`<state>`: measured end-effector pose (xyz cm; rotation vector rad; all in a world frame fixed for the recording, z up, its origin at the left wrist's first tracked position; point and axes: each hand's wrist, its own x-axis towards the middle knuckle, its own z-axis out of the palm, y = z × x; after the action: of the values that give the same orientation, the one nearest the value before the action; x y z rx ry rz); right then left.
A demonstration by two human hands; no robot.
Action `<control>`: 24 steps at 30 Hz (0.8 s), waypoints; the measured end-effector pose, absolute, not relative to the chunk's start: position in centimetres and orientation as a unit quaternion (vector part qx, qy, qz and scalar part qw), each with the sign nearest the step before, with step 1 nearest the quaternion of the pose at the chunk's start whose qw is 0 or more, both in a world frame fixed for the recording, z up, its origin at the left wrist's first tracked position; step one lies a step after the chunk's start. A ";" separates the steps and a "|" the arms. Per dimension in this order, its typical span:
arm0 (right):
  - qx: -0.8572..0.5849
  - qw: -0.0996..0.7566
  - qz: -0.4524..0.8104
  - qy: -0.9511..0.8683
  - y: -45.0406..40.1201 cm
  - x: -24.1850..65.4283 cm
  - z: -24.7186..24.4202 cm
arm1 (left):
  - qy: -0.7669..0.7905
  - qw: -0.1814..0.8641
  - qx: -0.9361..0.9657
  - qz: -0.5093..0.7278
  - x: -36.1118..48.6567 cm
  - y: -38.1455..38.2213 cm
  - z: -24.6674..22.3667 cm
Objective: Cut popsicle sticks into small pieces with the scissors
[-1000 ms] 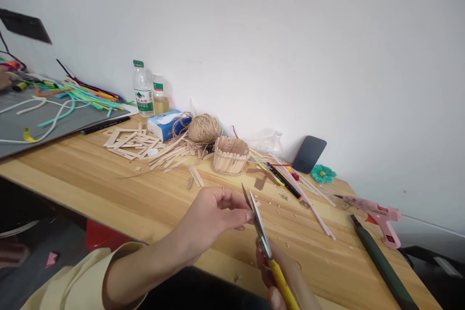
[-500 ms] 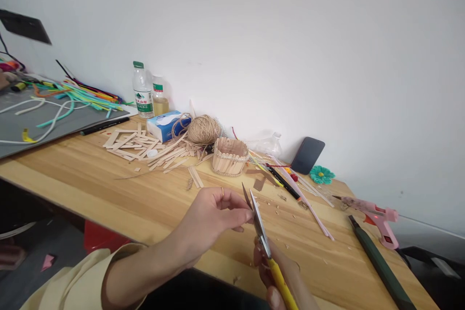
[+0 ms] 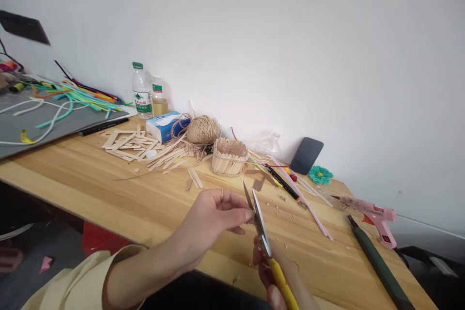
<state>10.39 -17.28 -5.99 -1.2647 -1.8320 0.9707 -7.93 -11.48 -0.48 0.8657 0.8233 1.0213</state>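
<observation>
Yellow-handled scissors (image 3: 264, 240) gripped in right hand (image 3: 288, 269), blades parted at left hand (image 3: 218, 213), thumb and finger pinched; any piece between, can't tell. Craft-stick basket (image 3: 227, 165) beyond left hand. Steady pinch, skin clear of blades, best here.

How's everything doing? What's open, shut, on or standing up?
Scissors: blades partly open.
Left hand: pinched, beside the blades.
Right hand: closed around the yellow handle.
Glue gun: lying down, red light glowing.
Phone: leaning, dark.
Tall bottle: upright, capped.
Little basket: upright, open-topped.
Twine ball: wound, some loops loose.
</observation>
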 end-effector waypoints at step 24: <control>-0.490 0.352 0.372 -0.705 -17.2 10.4 -6.2 | 0.384 0.682 0.416 0.464 -8.0 -11.4 -0.3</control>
<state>10.43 -17.16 -6.20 -1.2691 -1.8253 0.9628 -7.96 -11.44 -0.26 0.9339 0.8605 1.0403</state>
